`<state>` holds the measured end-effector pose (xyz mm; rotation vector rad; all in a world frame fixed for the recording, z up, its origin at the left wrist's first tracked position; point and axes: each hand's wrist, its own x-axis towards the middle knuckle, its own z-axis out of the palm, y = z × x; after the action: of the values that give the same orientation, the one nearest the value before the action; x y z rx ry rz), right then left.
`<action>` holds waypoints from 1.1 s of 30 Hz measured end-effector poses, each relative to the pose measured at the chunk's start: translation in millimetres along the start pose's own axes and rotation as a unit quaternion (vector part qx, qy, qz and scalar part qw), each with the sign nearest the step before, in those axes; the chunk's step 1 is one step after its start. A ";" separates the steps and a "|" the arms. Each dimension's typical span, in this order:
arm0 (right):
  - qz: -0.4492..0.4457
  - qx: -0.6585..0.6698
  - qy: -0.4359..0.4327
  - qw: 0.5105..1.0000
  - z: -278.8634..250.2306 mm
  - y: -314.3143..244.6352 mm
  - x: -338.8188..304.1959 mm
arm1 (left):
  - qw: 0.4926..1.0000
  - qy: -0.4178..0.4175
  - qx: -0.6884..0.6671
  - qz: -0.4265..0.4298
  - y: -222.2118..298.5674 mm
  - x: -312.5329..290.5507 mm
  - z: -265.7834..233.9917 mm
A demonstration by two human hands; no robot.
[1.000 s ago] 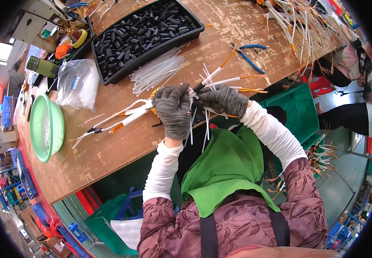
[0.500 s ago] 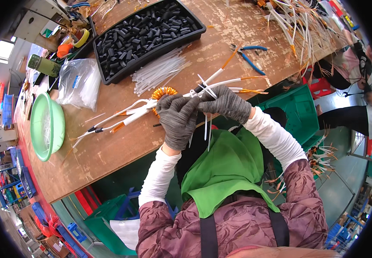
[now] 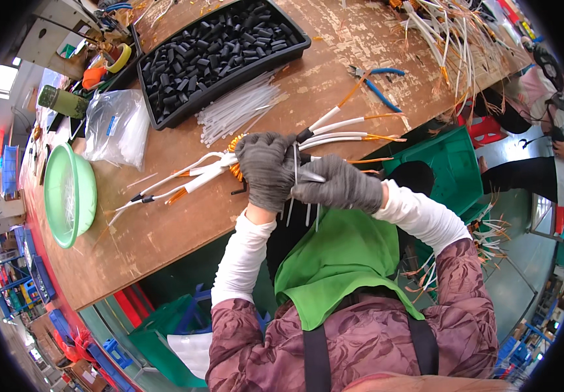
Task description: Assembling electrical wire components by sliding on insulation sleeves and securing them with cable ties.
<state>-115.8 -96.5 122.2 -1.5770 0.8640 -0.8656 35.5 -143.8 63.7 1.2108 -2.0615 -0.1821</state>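
Note:
My left hand [image 3: 266, 171], in a grey knitted glove, is closed around a bundle of white-sleeved wires [image 3: 210, 173] beside a copper-wound ring coil [image 3: 234, 142], which it partly hides. The wires' bare copper ends stick out on both sides. A black sleeve [image 3: 304, 135] sits on the bundle right of that hand. Close by, my gloved right hand [image 3: 341, 184] is closed with a white cable tie [image 3: 296, 161] at its fingers. The tie stands upright against the bundle; its exact loop is hidden. Several white tie ends hang below the hands.
A black tray [image 3: 223, 98] of short black tubes lies beyond, next to loose cable ties [image 3: 239, 108]. Blue-handled pliers [image 3: 384, 96] lie to the right. A green basin [image 3: 89, 196] and a plastic bag [image 3: 117, 127] are left. More wired coils [image 3: 448, 39] pile up far right.
My right hand has moved down and toward me, turning into a fist around the tie. My left hand has shifted slightly upward. The tie now stands upright between the hands.

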 end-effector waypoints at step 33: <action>0.198 0.209 -0.005 0.958 -54.1 -10.7 -12.7 | 0.922 -0.097 -0.363 -0.097 39.0 42.5 -35.3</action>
<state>-168.3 -108.4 139.6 -0.9951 0.8831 -0.6916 18.5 -148.6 129.1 0.9330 -1.7596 -1.0948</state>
